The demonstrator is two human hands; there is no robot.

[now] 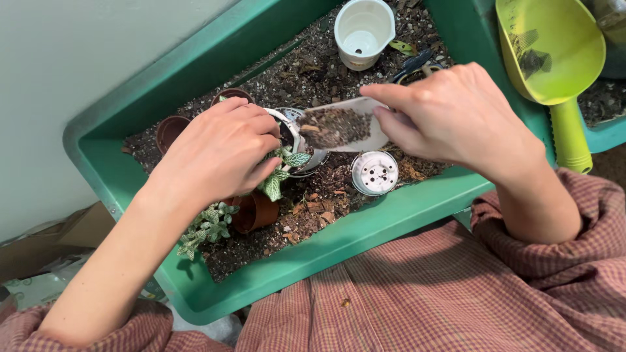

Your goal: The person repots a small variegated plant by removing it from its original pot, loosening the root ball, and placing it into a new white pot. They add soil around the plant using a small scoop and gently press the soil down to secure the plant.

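Head view, only angle. Green plastic tray (pixel 391 215) runs diagonally across the frame, floor covered in dark potting mix (pixel 306 72).

Left hand (pixel 222 153), centre-left: fingers curled down over the rim of a small clear pot (pixel 306 140), clamped on it. Green-and-white veined leaves (pixel 283 171) of a small plant stick out under the fingertips.

Right hand (pixel 456 114), right of centre: pinching a white scoop (pixel 342 127) by its near end, scoop loaded with soil mix, tip right at the pot's mouth, touching or just above, can't tell which.

Around them:
- white perforated round insert (pixel 375 173) lying flat on the soil, just right of the pot
- brown pot (pixel 255 212) tipped on its side lower left, with a second veined plant (pixel 205 228) spilling out
- two empty brown pots (pixel 171 129) upper left of the left hand
- white cup (pixel 363 29) upright at top centre
- lime-green scoop (pixel 551 52) at upper right, outside the tray, resting over its edge

Checked reddish sleeves (pixel 541 274) fill the bottom of the frame.
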